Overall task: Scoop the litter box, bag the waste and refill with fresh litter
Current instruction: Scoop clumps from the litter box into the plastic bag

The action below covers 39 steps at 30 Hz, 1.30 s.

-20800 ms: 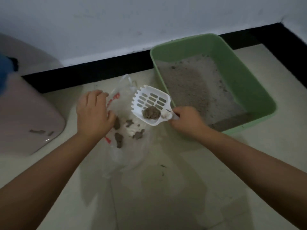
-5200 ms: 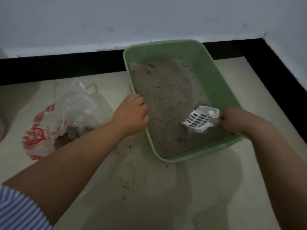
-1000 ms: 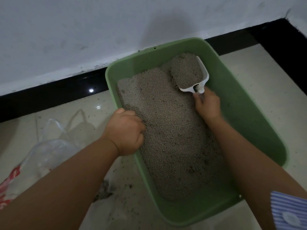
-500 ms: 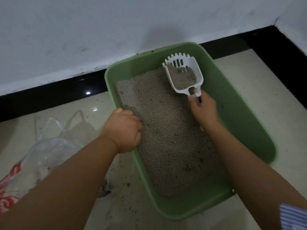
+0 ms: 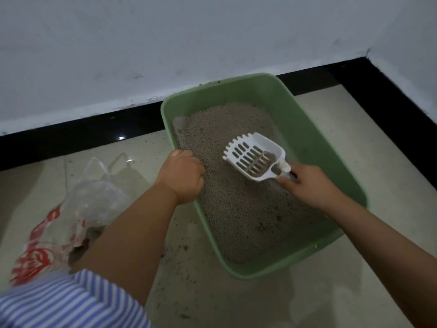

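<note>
A green litter box (image 5: 305, 129) sits on the tiled floor against the wall, filled with grey litter (image 5: 236, 209). My left hand (image 5: 184, 176) grips the box's left rim. My right hand (image 5: 309, 183) holds the handle of a white slotted scoop (image 5: 254, 156), raised over the middle of the litter with a little litter left near its handle end. A clear plastic bag with red print (image 5: 59, 223) lies on the floor to the left, with dark clumps of waste inside, partly hidden by my left arm.
Spilled litter grains (image 5: 179, 249) dot the floor beside the box's near left corner. A black skirting strip (image 5: 71, 136) runs along the white wall and turns along the right side. Pale floor tiles (image 5: 236, 301) lie in front of the box.
The scoop has come back from the far end of the box to its middle, and most of its litter has sifted out. My left hand has kept its grip on the rim.
</note>
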Available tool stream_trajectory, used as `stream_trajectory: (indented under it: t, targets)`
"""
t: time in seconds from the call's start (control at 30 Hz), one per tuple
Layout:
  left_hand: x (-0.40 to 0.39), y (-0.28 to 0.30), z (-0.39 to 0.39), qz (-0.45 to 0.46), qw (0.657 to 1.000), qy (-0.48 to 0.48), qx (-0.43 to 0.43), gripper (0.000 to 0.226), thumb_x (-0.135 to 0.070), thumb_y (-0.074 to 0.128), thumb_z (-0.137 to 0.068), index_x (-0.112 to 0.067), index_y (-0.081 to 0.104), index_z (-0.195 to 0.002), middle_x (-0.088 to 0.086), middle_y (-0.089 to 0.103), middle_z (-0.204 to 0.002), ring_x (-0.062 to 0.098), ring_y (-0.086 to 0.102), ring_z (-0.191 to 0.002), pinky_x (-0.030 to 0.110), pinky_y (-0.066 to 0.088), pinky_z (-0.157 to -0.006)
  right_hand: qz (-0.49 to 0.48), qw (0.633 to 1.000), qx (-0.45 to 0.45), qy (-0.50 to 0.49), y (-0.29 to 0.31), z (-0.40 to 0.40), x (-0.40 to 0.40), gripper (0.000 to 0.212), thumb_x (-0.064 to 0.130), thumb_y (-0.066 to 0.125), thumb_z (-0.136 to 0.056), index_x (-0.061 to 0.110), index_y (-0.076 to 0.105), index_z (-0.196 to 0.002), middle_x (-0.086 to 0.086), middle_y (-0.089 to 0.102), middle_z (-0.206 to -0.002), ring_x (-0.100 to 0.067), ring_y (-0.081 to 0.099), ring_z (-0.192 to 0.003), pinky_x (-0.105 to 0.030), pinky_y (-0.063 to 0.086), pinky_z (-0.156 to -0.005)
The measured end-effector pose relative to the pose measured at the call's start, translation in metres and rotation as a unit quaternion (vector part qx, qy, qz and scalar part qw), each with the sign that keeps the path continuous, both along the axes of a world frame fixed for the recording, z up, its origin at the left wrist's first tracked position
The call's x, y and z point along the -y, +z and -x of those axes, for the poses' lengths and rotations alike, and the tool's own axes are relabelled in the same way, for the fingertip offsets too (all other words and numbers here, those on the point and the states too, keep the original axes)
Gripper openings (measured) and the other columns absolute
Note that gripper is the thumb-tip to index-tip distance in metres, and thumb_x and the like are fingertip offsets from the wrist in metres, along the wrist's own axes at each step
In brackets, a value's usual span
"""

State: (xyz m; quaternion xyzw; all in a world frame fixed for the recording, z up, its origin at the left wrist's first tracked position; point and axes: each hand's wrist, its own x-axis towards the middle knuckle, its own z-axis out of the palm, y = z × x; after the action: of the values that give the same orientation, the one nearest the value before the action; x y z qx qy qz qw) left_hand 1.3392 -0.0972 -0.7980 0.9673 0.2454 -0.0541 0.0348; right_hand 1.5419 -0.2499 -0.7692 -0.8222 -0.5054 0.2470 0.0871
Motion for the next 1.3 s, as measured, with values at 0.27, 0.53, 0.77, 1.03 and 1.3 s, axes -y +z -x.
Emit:
stream_trajectory:
  t: [0.27, 0.53, 0.77, 1.03, 1.3]
  targets:
    - [0.000, -0.003, 0.000, 0.003, 1.000, -0.008, 0.004, 0.048, -0.028, 0.017, -0.092, -0.016, 0.062, -0.103, -0.001, 0.057, -0.104, 0.016, 0.043, -0.106, 0.026, 0.024, -0.095, 0.111, 0.994, 0.017, -0.014, 0.007, 0.019, -0.045, 0.037, 0.023, 0.045, -0.097, 0.017, 0.040, -0.061, -0.001, 0.039, -0.058, -0.010, 0.036, -0.052, -0.023, 0.025, -0.046]
    - [-0.004, -0.011, -0.001, -0.023, 0.990, -0.006, 0.137, 0.035, -0.022, 0.031, -0.065, -0.014, 0.053, -0.040, -0.002, 0.045, -0.042, 0.020, 0.049, -0.044, 0.031, 0.045, -0.052, 0.170, 0.985, 0.005, -0.017, 0.030, 0.018, -0.093, 0.014, 0.013, 0.049, -0.093, 0.003, 0.055, -0.087, -0.010, 0.051, -0.066, -0.018, 0.047, -0.052, -0.025, 0.038, -0.048]
    - [-0.006, -0.017, 0.000, -0.002, 0.985, -0.020, 0.172, 0.031, -0.023, 0.035, -0.065, -0.013, 0.052, -0.041, 0.001, 0.046, -0.043, 0.021, 0.048, -0.045, 0.029, 0.042, -0.053, 0.188, 0.980, 0.061, 0.033, 0.023, 0.037, -0.148, 0.046, 0.006, 0.036, -0.097, 0.007, 0.031, -0.142, -0.023, 0.054, -0.115, -0.028, 0.057, -0.096, -0.029, 0.046, -0.072]
    - [-0.007, -0.019, -0.002, -0.005, 0.981, -0.018, 0.194, 0.032, -0.022, 0.035, -0.066, -0.012, 0.053, -0.042, 0.001, 0.047, -0.045, 0.021, 0.049, -0.047, 0.029, 0.019, -0.059, 0.101, 0.993, 0.056, -0.011, -0.026, 0.047, -0.150, 0.037, 0.017, 0.037, -0.098, 0.006, 0.041, -0.134, -0.022, 0.054, -0.126, -0.034, 0.054, -0.114, -0.033, 0.046, -0.084]
    - [-0.006, -0.018, 0.000, -0.011, 0.982, -0.025, 0.189, 0.032, -0.021, 0.034, -0.066, -0.011, 0.054, -0.043, 0.001, 0.049, -0.045, 0.021, 0.052, -0.047, 0.029, 0.020, -0.059, -0.037, 0.996, -0.002, -0.081, -0.054, 0.044, -0.118, 0.034, 0.030, 0.046, -0.095, -0.001, 0.061, -0.099, -0.020, 0.063, -0.094, -0.028, 0.054, -0.077, -0.024, 0.030, -0.060]
